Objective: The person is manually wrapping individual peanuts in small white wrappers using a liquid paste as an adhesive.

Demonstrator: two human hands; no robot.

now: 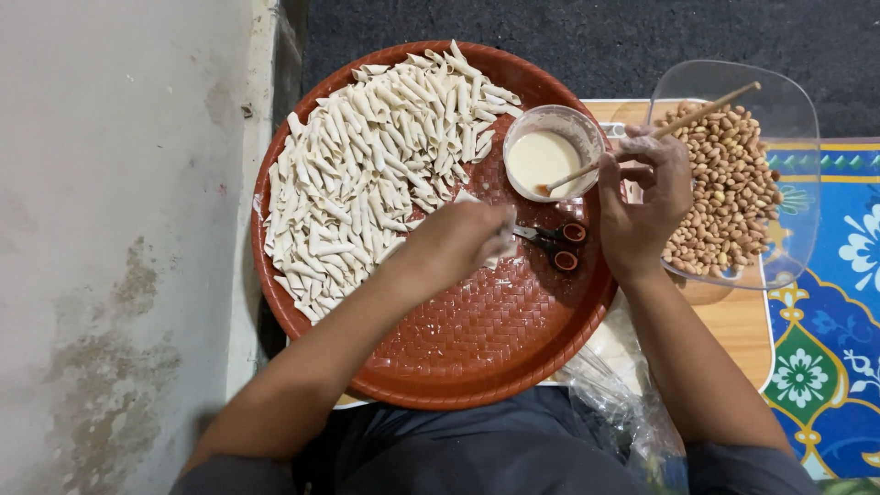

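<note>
I am at the gluing step: my right hand (642, 197) pinches a thin wooden stick (662, 130) and dips its tip into the small white bowl (554, 151) of pale paste, while my left hand (467, 240) is closed around a little white wrapper piece (503, 240) on the round red tray (486, 339), just beside the big pile of rolled white sticks (376, 174). I think the next move needs a tiny dab of paste on the wrapper edge, gently, without bumping the scissors (555, 240) or the clear dish of peanuts (729, 188).

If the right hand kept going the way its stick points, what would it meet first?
The right hand holds a thin wooden stick angled down-left, its tip already at the pale liquid in the small white bowl. Pushed on, it would probably meet the bowl's bottom or far wall, though depth is unclear.
</note>
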